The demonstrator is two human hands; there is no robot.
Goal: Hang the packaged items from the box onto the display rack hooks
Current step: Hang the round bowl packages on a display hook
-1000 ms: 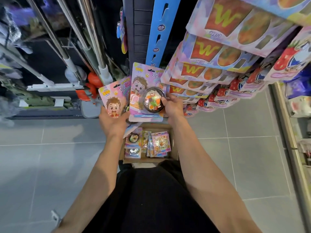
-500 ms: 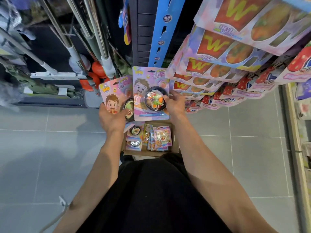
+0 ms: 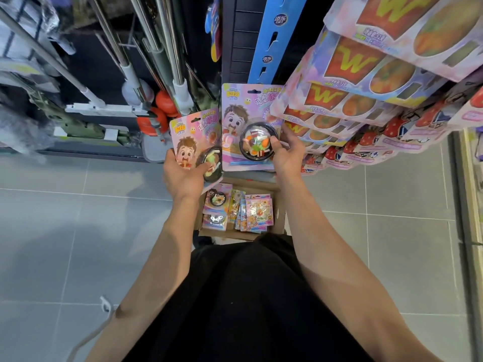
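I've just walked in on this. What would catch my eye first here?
Two pink toy packs held up at the centre: the left hand grips one pack, the right hand the other. Below them a cardboard box of more packs sits on the grey floor; rows of hanging packets fill the upper right.
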